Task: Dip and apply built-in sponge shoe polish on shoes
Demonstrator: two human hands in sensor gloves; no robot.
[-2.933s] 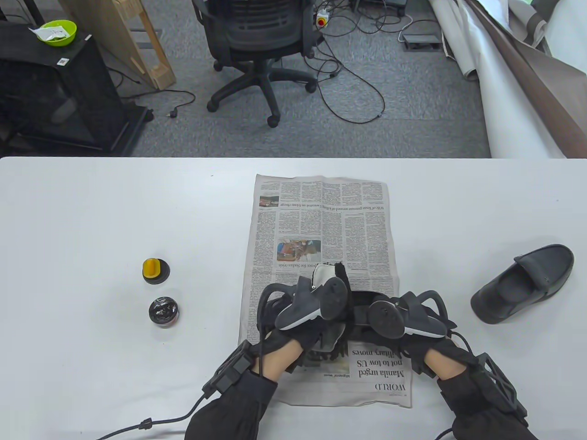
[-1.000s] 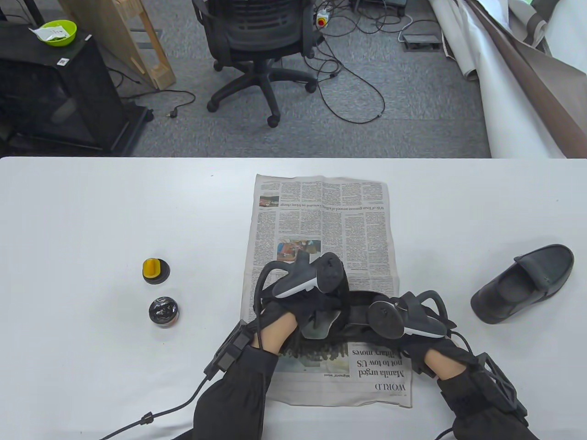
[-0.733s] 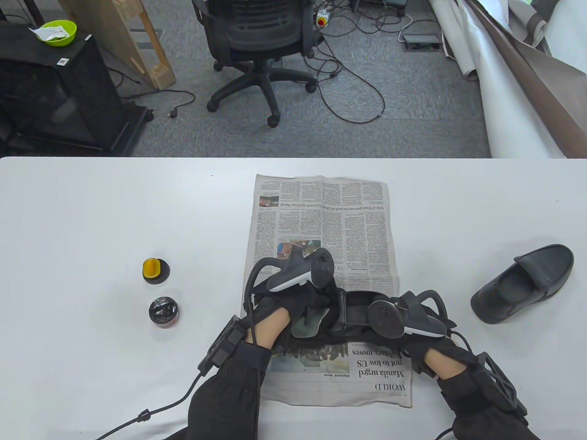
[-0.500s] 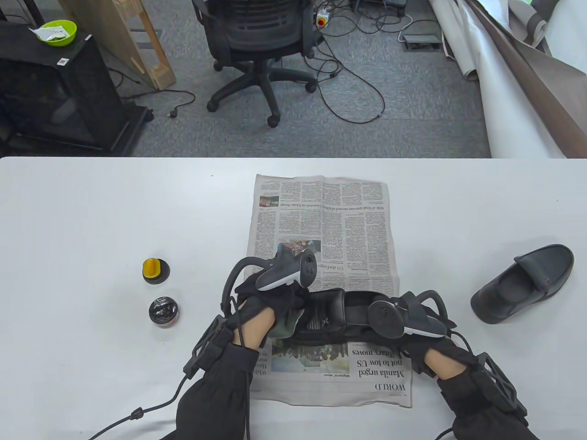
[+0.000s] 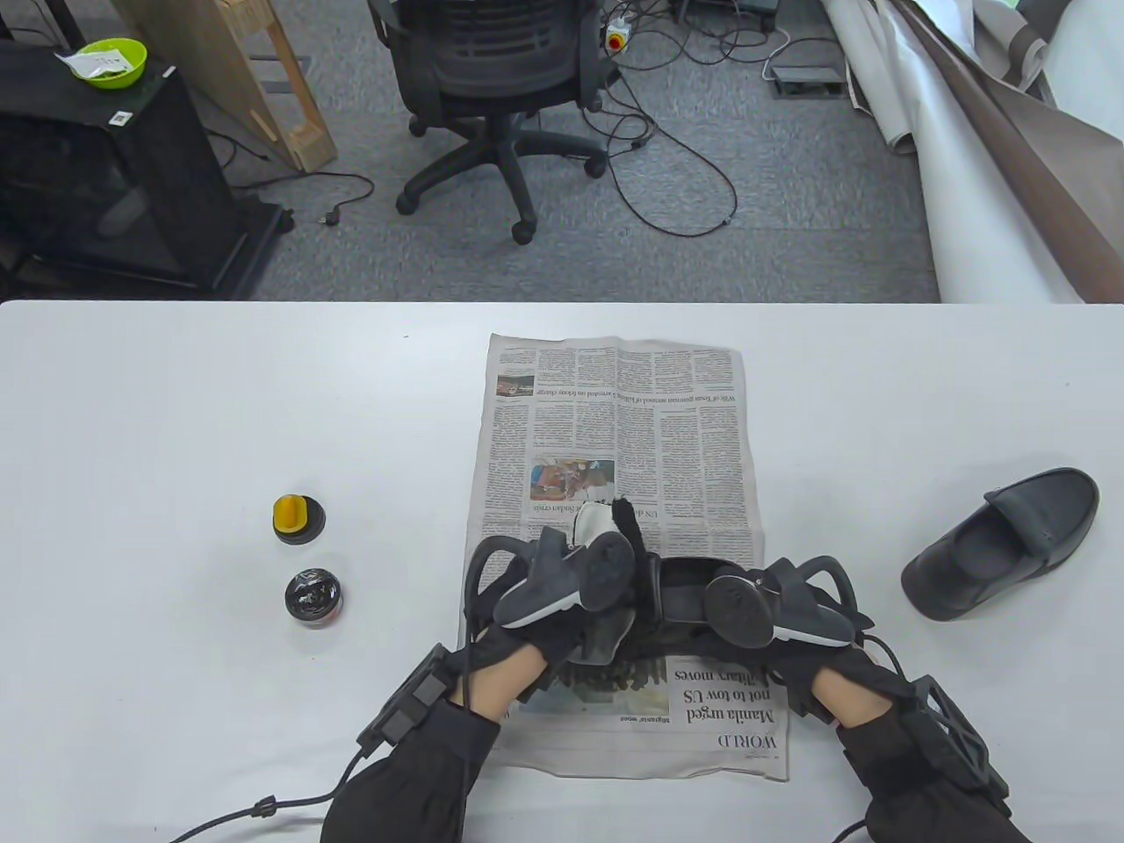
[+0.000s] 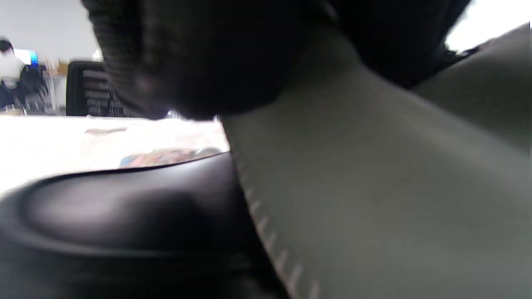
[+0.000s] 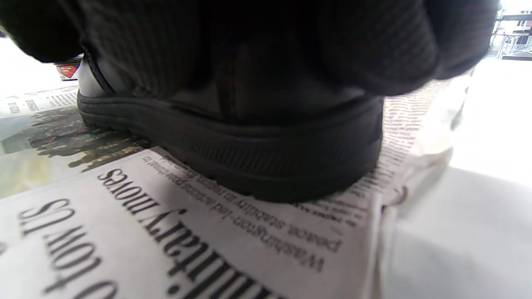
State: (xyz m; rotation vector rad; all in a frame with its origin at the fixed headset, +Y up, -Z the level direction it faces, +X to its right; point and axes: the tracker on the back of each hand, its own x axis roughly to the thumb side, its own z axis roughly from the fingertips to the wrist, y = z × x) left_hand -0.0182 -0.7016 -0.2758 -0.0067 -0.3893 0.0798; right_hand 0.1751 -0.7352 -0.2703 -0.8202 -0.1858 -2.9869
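Black shoe (image 5: 680,597) lies on the newspaper (image 5: 615,421) near the table's front edge. Right hand (image 5: 795,645) grips its heel end, fingers curled over the upper. Left hand (image 5: 562,632) presses a grey-white cloth (image 5: 597,527) against the toe end. Open polish tin (image 5: 313,597) and its yellow-knobbed lid (image 5: 298,518) sit well left; second shoe (image 5: 1005,540) sits far right.

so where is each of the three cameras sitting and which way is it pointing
Table view: high above, looking down at the table, newspaper and floor beyond; both forearms, left hand and right hand show.
Left wrist view: pressed close over the shoe, facing along it; blurred glove fingers show on top.
Right wrist view: low by the newspaper, facing the shoe's heel; glove fingers wrap over it.
All three share the shoe on the newspaper.
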